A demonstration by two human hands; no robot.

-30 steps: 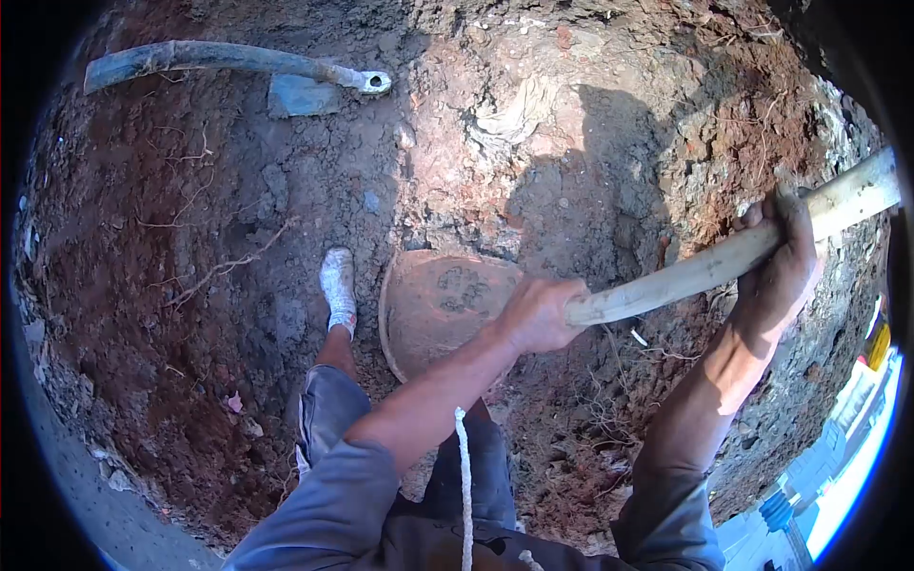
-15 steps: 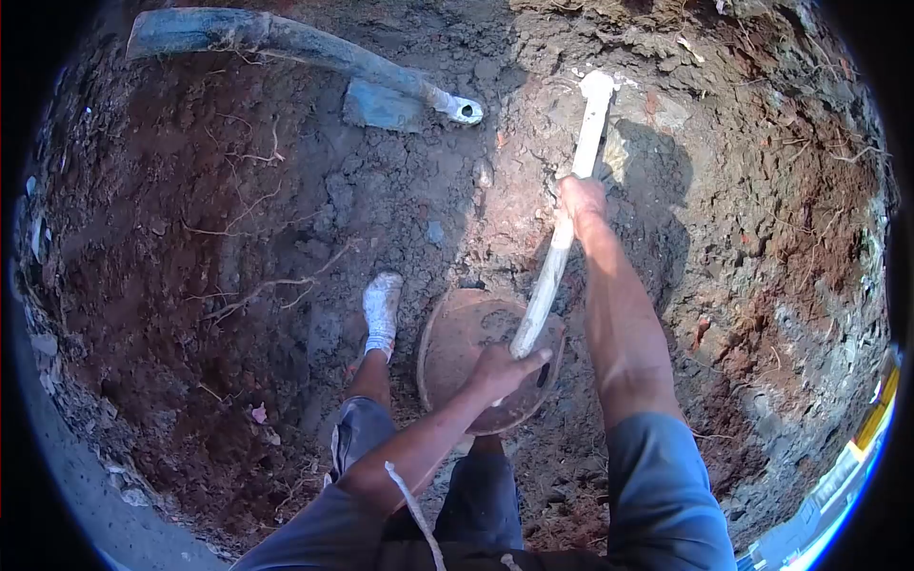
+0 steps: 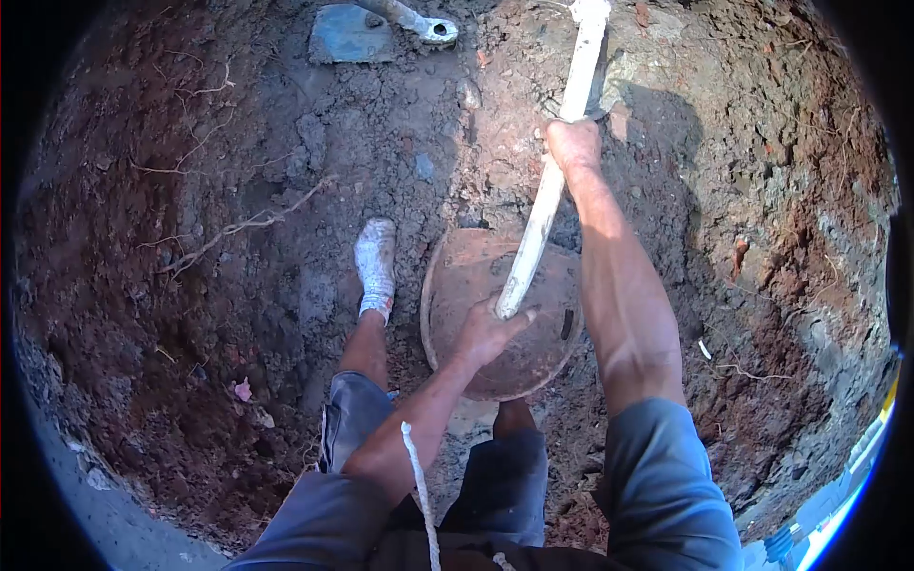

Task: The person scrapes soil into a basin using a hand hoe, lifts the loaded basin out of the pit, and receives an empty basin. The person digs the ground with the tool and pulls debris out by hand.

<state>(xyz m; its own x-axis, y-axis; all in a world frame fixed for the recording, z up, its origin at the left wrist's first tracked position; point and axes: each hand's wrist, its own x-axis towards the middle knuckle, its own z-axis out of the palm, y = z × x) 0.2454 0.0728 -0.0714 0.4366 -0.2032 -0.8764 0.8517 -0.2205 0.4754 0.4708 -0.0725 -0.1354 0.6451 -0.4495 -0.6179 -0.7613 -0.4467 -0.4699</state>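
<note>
Both my hands grip the long pale handle of a hoe, which runs slantwise away from me; its far end is at the top edge and its blade is partly hidden in shadow. My right hand is wrapped around the upper shaft. Closed on the near end is my left hand, above a shallow round pan. Dirt coats this reddish-brown pan, and a dark slot shows near its right rim. It lies on the ground in front of my legs.
Another tool with a blue blade lies at the top left, its handle cut off by the frame. A thin root crosses the soil on the left. My socked foot stands left of the pan. Rough earth rises at right.
The view has tilted down toward me, so the blue-bladed tool and the hoe's far end sit higher in frame. Both hands keep their hold, and the left one has shifted slightly left.
</note>
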